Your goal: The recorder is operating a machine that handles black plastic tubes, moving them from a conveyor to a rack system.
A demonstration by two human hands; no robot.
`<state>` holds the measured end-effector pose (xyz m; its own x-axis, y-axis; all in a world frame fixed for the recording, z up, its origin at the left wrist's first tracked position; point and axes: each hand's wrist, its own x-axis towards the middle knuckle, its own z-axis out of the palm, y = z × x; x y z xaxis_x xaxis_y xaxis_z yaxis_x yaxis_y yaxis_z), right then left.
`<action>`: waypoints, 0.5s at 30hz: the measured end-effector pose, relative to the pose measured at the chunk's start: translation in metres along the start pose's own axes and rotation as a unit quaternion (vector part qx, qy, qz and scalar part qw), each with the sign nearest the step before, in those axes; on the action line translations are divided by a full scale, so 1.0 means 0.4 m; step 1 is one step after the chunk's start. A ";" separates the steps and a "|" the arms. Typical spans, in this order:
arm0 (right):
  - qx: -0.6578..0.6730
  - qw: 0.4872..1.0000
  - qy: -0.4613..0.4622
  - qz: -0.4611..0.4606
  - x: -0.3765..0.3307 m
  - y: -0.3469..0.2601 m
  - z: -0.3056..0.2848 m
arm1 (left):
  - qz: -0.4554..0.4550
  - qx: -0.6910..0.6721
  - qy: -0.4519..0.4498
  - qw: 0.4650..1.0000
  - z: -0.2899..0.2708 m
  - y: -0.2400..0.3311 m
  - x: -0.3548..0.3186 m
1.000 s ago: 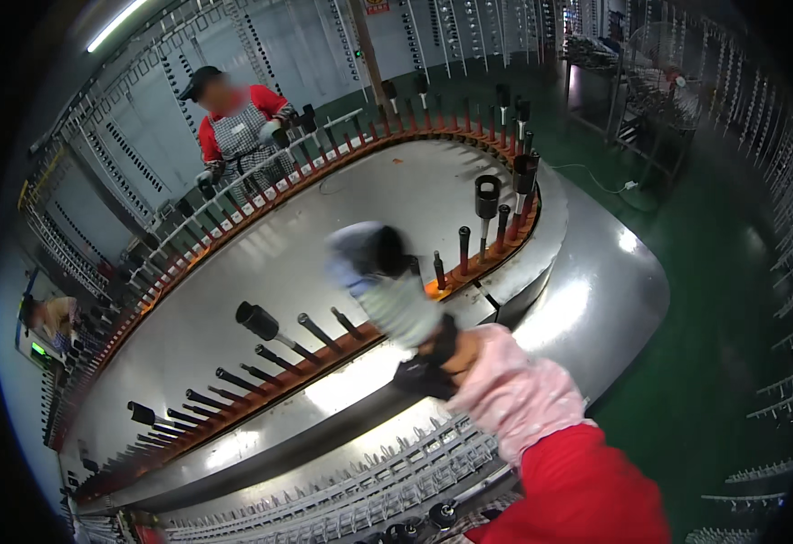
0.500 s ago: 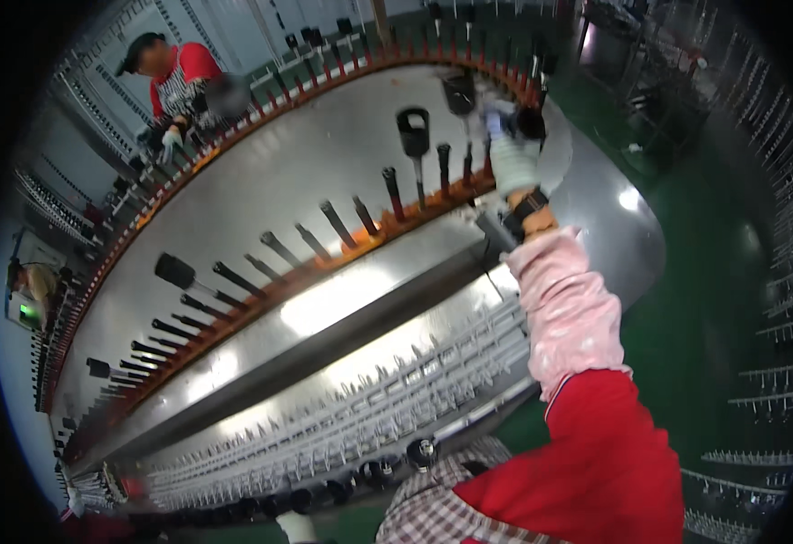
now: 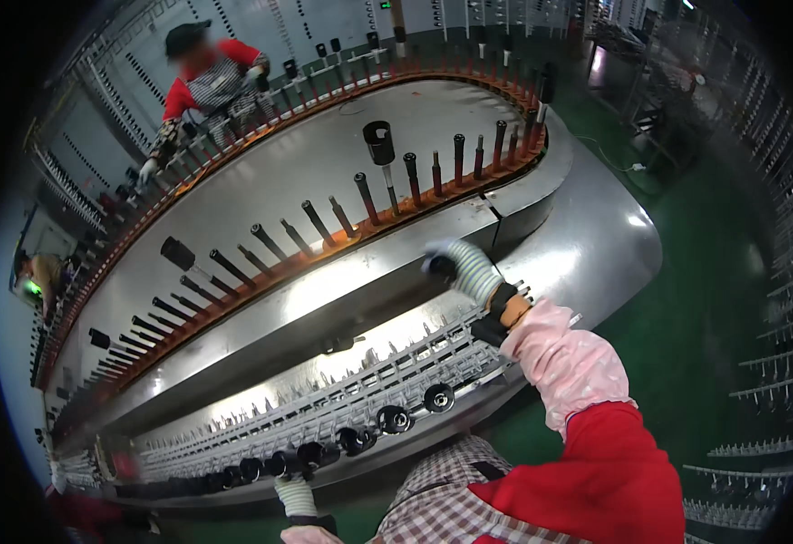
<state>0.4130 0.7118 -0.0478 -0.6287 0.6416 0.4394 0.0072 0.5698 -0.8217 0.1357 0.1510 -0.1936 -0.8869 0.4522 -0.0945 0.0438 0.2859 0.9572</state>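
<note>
My right hand [image 3: 471,270], in a striped glove, hovers over the lower metal ledge with its fingers curled around a dark, cup-shaped part [image 3: 441,267]; motion blurs its outline. At the lower edge my left hand [image 3: 296,498], also gloved, reaches up to a row of black cup-shaped parts [image 3: 357,441]. Its fingertips meet one of these cups [image 3: 283,463] and are largely hidden there. Beyond my right hand, upright spindles [image 3: 412,179] stand along an orange-brown conveyor track [image 3: 351,233]. One of them carries a black cup [image 3: 378,142].
Racks of slim metal pins [image 3: 351,381] fill the lower shelf before me. A steel table [image 3: 297,150] lies inside the looping track. Across it a co-worker [image 3: 211,82] in red reaches to the far track; another person [image 3: 43,276] is at far left. Hanging racks [image 3: 777,390] line the right.
My right hand has come back from the track toward me, down over the ledge. One black cup no longer stands among the near spindles. My left hand shows more fully; the view has shifted.
</note>
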 end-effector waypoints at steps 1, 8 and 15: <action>-0.068 0.993 -0.095 0.004 0.017 -0.048 0.088 | -0.169 -0.280 0.050 0.944 -0.073 -0.003 0.024; -0.075 0.890 -0.448 0.043 -0.042 -0.128 0.277 | -0.125 -0.297 0.090 0.942 0.060 0.130 -0.087; -0.198 0.797 -0.570 0.031 -0.139 -0.176 0.422 | -0.019 0.251 -0.051 0.967 0.067 0.217 -0.260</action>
<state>0.3160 0.5495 -0.0756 -0.9138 -0.0796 -0.3984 0.1694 0.8168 -0.5516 0.2441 0.1515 -0.1081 -0.8438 0.5064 -0.1777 0.2519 0.6661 0.7020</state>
